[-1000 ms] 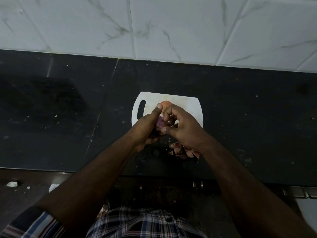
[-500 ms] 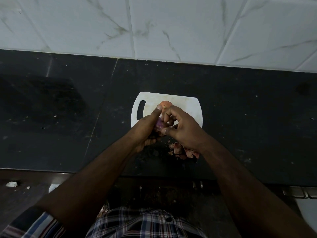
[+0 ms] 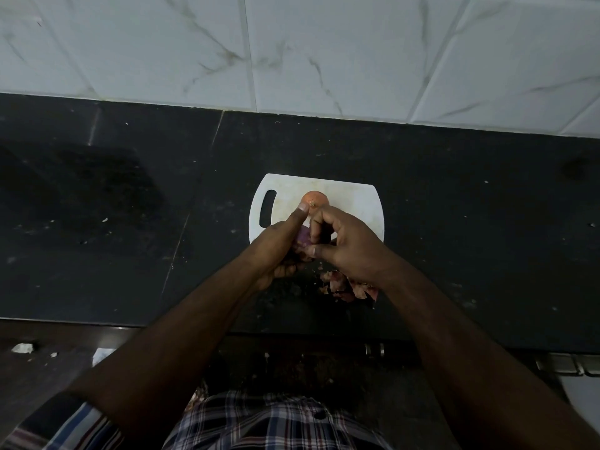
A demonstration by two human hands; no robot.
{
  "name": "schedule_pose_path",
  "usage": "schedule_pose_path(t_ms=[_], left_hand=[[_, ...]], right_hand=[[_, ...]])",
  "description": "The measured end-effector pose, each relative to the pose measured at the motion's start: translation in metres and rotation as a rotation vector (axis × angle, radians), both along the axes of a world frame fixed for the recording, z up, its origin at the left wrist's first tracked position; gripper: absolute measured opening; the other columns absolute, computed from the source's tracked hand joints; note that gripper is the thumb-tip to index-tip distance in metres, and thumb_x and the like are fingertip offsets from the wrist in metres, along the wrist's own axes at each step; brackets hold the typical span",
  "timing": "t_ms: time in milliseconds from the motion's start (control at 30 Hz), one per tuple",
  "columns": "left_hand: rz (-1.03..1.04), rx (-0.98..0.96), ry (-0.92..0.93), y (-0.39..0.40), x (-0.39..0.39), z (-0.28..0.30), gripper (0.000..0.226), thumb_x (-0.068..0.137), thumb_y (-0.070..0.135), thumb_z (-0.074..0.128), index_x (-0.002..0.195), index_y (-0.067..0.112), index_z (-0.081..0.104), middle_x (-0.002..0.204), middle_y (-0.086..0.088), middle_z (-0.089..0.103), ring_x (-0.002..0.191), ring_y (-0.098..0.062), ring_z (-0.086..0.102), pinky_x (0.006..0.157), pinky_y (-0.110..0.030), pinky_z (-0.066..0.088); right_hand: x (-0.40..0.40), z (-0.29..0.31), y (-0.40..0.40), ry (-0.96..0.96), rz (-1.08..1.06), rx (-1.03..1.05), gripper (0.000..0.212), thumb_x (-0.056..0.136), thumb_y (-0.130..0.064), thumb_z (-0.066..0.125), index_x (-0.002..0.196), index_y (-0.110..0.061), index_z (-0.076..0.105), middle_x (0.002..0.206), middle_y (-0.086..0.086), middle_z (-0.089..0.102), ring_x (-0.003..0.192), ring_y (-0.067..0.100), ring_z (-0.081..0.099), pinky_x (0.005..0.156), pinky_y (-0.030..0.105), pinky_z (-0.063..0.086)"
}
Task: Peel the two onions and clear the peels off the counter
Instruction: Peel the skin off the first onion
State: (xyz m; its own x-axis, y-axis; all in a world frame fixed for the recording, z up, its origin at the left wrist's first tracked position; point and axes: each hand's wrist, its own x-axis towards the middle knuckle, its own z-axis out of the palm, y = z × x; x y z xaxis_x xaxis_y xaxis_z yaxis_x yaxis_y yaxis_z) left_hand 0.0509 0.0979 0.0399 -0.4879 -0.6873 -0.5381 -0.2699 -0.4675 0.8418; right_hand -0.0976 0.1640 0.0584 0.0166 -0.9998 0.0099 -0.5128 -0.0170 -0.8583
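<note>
A purple onion [image 3: 302, 242] sits between both hands just above the near edge of the white cutting board [image 3: 354, 203]. My left hand [image 3: 279, 246] grips it from the left, thumb pointing up. My right hand [image 3: 344, 245] pinches at its skin with curled fingers from the right. Most of that onion is hidden by the fingers. A second onion [image 3: 314, 199], orange-brown in its skin, lies on the board just beyond my fingertips. A heap of reddish peels [image 3: 344, 285] lies on the black counter [image 3: 130, 222] under my right wrist.
A white marble-tiled wall [image 3: 324, 53] rises behind the counter. The counter's front edge runs just below my forearms, with small white scraps [image 3: 22, 348] on the dark floor at lower left. A metal fitting [image 3: 568, 365] shows at the right edge.
Both hands stay in place on the purple onion; only the right fingers shift slightly on its skin. The second onion and the peels have not moved.
</note>
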Motion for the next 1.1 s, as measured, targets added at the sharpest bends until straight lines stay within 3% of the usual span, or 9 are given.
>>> schedule_pose_path(t_ms=[133,367,600,867,1100], left_hand=[[0.014,0.009,-0.004,-0.0008,-0.0001,0.0013,0.064,0.092,0.078,0.041,0.073,0.025,0.072,0.069,0.003,0.067,0.064,-0.010,0.062,0.064,-0.026,0.047],[0.010,0.002,-0.003,0.0005,0.0003,0.0035,0.066,0.094,0.076,0.040,0.069,0.025,0.073,0.068,0.002,0.066,0.058,-0.009,0.060,0.061,-0.025,0.045],[0.029,0.000,-0.004,-0.0003,0.0015,0.0046,0.065,0.094,0.075,0.041,0.078,0.021,0.072,0.066,0.002,0.066,0.055,-0.009,0.060,0.058,-0.024,0.046],[-0.009,-0.015,-0.015,-0.0009,0.0034,0.0037,0.066,0.092,0.078,0.041,0.073,0.023,0.072,0.073,-0.002,0.068,0.062,-0.012,0.061,0.059,-0.024,0.047],[-0.003,-0.005,-0.034,0.0049,0.0023,0.0008,0.062,0.094,0.075,0.042,0.084,0.020,0.069,0.072,-0.001,0.068,0.057,-0.010,0.061,0.049,-0.019,0.046]], right_hand=[[0.0020,0.0000,0.0013,-0.048,-0.023,-0.034,0.040,0.080,-0.005,0.074,0.084,-0.035,0.049,0.089,-0.013,0.056,0.083,0.011,0.054,0.071,0.036,0.052],[0.0020,-0.0009,0.0025,0.005,-0.014,-0.029,0.027,0.082,-0.003,0.074,0.086,-0.021,0.054,0.082,-0.011,0.058,0.079,0.012,0.057,0.071,0.035,0.054],[0.0051,0.0028,0.0018,-0.018,-0.033,-0.052,0.038,0.080,-0.002,0.074,0.084,-0.032,0.051,0.089,-0.009,0.059,0.082,0.011,0.058,0.073,0.042,0.055],[0.0034,0.0030,0.0022,0.033,-0.018,-0.017,0.029,0.080,-0.005,0.076,0.086,-0.023,0.054,0.083,-0.012,0.057,0.075,0.011,0.056,0.072,0.039,0.052],[0.0017,0.0085,0.0033,0.075,0.072,0.061,0.028,0.082,-0.002,0.073,0.085,-0.021,0.053,0.083,-0.008,0.057,0.078,0.015,0.054,0.071,0.031,0.048]])
